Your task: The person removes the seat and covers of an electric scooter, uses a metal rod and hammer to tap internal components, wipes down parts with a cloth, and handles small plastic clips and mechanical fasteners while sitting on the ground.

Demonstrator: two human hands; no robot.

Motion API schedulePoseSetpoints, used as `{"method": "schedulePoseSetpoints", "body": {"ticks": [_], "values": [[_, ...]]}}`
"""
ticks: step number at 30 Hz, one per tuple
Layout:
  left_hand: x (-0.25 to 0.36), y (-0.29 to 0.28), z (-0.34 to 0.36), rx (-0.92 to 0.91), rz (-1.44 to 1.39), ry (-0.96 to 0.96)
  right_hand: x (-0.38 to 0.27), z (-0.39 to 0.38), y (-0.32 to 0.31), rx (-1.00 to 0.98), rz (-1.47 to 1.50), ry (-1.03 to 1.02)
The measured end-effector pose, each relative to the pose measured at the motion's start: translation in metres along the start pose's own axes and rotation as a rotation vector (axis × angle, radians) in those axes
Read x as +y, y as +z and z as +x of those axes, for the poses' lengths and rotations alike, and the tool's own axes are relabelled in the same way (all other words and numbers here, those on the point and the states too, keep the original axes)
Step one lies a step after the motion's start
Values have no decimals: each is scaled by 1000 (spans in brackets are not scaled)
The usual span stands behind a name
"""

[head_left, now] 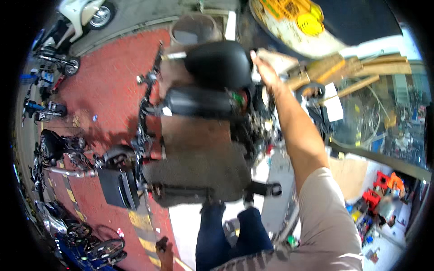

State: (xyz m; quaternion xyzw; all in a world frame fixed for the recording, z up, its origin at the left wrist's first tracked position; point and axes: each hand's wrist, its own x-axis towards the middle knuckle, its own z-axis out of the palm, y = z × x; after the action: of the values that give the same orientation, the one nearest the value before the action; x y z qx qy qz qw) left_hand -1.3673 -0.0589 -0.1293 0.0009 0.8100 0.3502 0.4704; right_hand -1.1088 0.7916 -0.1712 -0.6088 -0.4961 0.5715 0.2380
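Observation:
In front of me stands a small mobility vehicle with a rounded black seat, a black cylindrical backrest or bag and a dark grey floor mat. My right arm stretches forward, and my right hand is at the seat's right edge. One digit points ahead along that edge; the other fingers are blurred or hidden, so its grip does not show. Low at the left, my left hand is closed around a small dark thing that I cannot make out.
Timber planks and a glass case stand close on the right. Red and orange parts lie at the lower right. A black box and parked motorbikes are on the left, along red paving.

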Motion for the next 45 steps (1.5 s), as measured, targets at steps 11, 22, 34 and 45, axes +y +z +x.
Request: {"method": "schedulePoseSetpoints", "body": {"ticks": [11,22,34,45], "values": [[86,85,-103,51,144,346,79,-431,-114,158,182,34],[104,352,-257,-335,81,730,209,-714,-100,-750,462,413],[-275,443,-100,-174,550,483,500,-688,-93,263,310,613],[-399,251,-256,-353,296,-246,406,-866,-15,-23,-114,162]]}}
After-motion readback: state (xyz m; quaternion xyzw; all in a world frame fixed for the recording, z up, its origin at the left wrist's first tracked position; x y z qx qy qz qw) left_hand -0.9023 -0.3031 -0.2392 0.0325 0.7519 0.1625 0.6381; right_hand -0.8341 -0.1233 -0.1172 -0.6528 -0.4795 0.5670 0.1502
